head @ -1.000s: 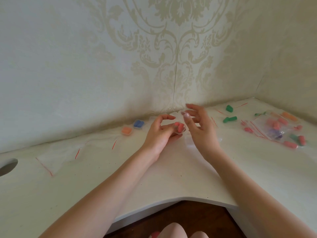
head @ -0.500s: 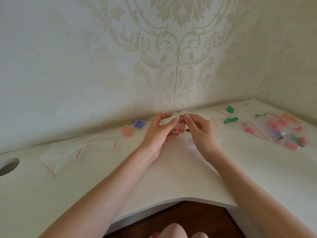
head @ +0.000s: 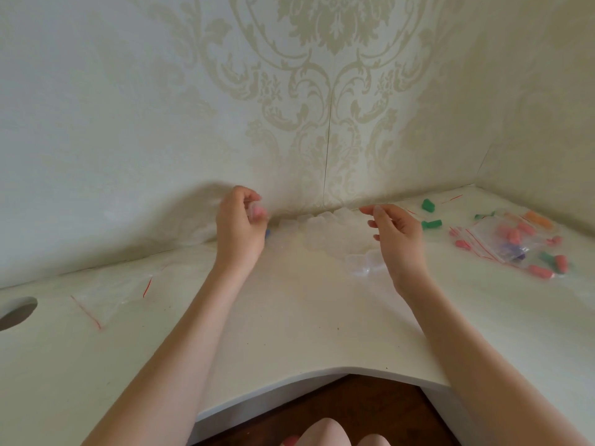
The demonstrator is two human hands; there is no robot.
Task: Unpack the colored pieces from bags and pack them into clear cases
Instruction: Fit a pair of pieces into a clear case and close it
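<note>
My left hand [head: 240,228] is closed around a small clear case [head: 257,212] with pink pieces inside, held just above the desk near the back wall. My right hand [head: 397,235] hovers to the right with fingers apart and nothing in it. A row of empty clear cases [head: 310,220] lies along the wall between the hands, and one more clear case [head: 365,263] sits by my right wrist. A blue filled case [head: 267,233] peeks out behind my left hand. Bags of pink, purple and green pieces [head: 510,241] lie at the right.
Two loose green pieces [head: 430,224] [head: 428,206] lie right of my right hand. Empty zip bags with red strips [head: 106,300] are spread on the left of the white desk. A round cable hole [head: 16,312] sits at the far left. The desk's front edge [head: 322,376] curves inward.
The hands, together on the pink-filled case before, have parted. My left hand carried the case left toward the wall; my right hand let go and moved right.
</note>
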